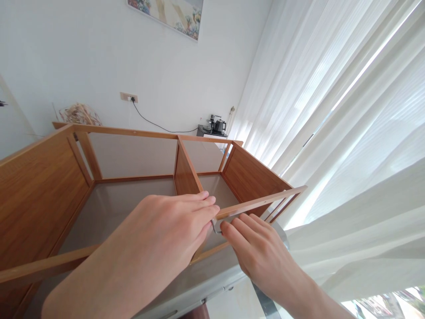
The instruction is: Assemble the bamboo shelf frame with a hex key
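A wooden cabinet frame (252, 205) stands before me, with a divider panel (184, 170) between its two bays. My left hand (169, 228) is closed over the joint where the divider meets the front rail, its fingers pressed together and hiding most of that joint. Just below the rail, my right hand (255, 241) has its fingers curled around the end of a bent metal hex key (214, 227). The key's other end goes up toward the underside of the joint, and its tip is hidden.
Wooden side panels (40, 195) close both ends of the frame. Behind it, an electric kettle (219, 126) stands on a small dark-topped table, with a black cord (159, 127) running to a wall socket (129, 97). White curtains (358, 155) hang along the right.
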`<state>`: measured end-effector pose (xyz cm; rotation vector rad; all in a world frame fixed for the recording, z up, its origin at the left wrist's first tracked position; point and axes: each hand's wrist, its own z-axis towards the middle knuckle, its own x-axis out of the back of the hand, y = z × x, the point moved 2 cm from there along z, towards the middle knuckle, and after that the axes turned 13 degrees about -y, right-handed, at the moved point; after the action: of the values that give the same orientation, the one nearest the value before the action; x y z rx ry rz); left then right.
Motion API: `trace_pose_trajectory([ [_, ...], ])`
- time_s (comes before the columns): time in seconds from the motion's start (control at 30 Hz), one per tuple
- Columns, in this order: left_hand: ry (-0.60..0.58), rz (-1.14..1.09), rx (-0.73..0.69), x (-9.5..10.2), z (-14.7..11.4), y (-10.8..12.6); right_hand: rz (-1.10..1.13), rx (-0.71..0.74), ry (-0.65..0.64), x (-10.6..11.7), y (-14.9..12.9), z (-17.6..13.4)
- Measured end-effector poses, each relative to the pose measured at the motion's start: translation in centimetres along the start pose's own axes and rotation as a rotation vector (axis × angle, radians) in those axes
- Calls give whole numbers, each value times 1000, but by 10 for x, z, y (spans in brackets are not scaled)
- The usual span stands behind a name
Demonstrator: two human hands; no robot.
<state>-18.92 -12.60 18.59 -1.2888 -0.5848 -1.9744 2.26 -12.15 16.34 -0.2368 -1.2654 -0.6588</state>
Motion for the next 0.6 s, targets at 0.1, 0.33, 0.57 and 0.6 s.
trace_pose_trajectory([
  [0.1,7,7,-5,-1,-1,0,-72,11,-47,11,2,1],
  [0.33,1,20,-19,0,-2,1,-186,29,-85,23,4,3],
  [0.57,7,-11,9,-2,-3,-1,124,-53,-16,0,-1,1],
  [0.6,5,-13,7,-2,-4,-2,176,-58,-4,-5,-3,1],
])
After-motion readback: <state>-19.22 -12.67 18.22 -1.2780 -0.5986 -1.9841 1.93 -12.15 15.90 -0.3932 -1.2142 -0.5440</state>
